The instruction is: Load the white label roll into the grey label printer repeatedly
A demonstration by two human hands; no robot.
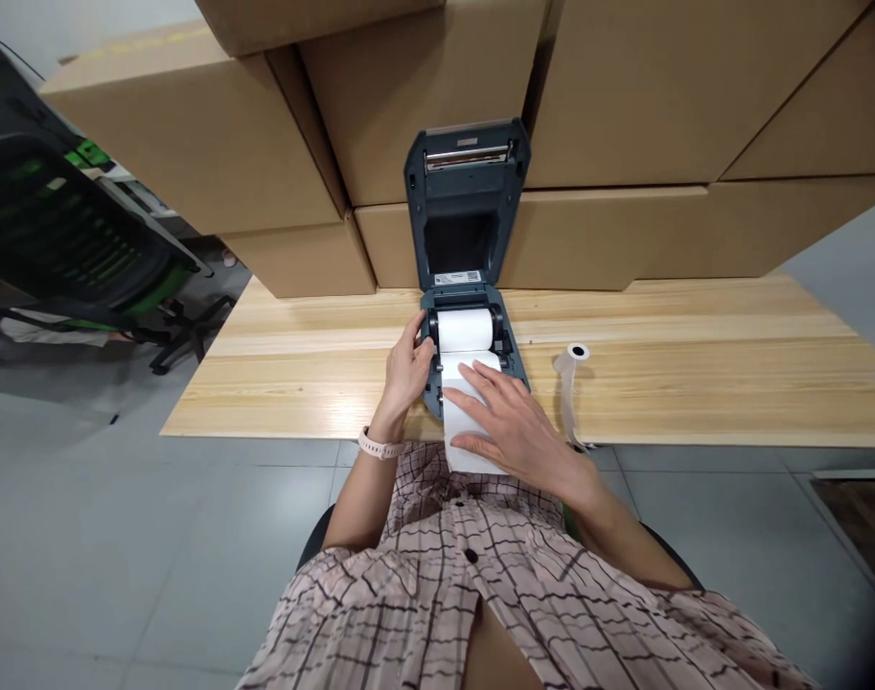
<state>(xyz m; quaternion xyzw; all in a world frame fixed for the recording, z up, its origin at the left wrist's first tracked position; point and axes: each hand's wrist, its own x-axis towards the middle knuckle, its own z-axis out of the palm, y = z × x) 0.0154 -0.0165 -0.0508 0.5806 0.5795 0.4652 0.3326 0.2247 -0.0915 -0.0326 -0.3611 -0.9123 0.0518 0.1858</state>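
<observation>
A dark grey label printer (513, 356) stands on the wooden table with its lid (466, 206) raised. Inside it sits a white paper roll (465, 330), from which a label strip (472, 458) runs over the printer's front and past the table edge. My left hand (406, 369) grips the printer's left side, thumb near the roll holder; its other fingertips are partly hidden. Spread flat over the strip at the front, my right hand (509, 422) presses on the paper with its fingers apart.
A small white roll (578, 353) with a loose tail hanging to the edge lies right of the printer. Cardboard boxes (437, 105) are stacked along the back of the wooden table (731, 374). A black and green office chair (70, 220) stands at the left.
</observation>
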